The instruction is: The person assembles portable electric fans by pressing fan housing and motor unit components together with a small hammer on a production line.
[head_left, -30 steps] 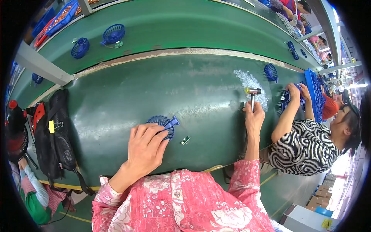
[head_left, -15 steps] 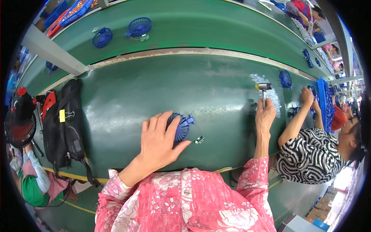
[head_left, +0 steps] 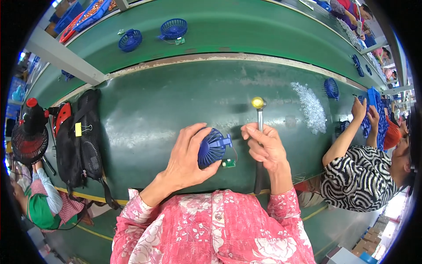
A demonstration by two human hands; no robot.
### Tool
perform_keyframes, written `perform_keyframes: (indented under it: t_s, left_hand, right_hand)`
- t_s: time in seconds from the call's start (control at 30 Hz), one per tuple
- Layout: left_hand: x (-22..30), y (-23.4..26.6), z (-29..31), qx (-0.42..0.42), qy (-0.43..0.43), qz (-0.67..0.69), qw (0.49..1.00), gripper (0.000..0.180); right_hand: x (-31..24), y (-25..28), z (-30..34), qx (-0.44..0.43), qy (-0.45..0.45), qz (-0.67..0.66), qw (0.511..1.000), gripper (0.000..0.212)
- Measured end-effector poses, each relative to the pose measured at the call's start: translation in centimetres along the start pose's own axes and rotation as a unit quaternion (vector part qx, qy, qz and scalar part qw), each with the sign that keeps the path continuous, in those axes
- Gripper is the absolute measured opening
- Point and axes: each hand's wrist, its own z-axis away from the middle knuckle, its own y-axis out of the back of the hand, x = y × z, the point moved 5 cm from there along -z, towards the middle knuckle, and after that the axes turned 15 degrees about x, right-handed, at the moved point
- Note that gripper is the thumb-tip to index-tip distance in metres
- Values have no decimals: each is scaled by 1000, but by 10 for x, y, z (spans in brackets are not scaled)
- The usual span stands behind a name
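Near the centre of the frame, the left hand (head_left: 187,154) cups a blue fan cage (head_left: 213,151) on the green tabletop (head_left: 176,97), half open, thumb along the lower edge, apparently steadying it. A wire (head_left: 236,154) probably keeps the circuit board (head_left: 228,163) close by. Right of centre, the right hand (head_left: 270,147) curls around the hammer's (head_left: 260,119) shaft; whether its fingertips pinch anything, I can't tell.

The blue fan cage (head_left: 213,147) is smooth, faintly glossy plastic. The mallet (head_left: 260,115) has a polished metal shaft (head_left: 260,121) and a shiny yellow face (head_left: 257,103). The dark green tabletop (head_left: 158,105) looks smooth, with a glossy sheen and scuffed patches. The black bag (head_left: 81,152) is matt cloth with mesh panels; the pink floral shirt (head_left: 189,224) is matt, lightly creased cloth.
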Motion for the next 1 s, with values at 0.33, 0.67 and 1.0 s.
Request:
perform_keyframes:
  t_s: [0.33,0.67,1.0]
  left_hand:
    - [6,-7,2,-28,15,50,998,79]
    - [6,-10,-1,-14,10,61,998,77]
    - [-5,-18,-1,-13,81,93,992,72]
  right_hand:
    - [25,-15,3,-17,-70,-44,996,24]
    - [27,-18,3,-32,-68,-38,996,24]
    - [31,-16,-2,-53,2,-77,996,20]
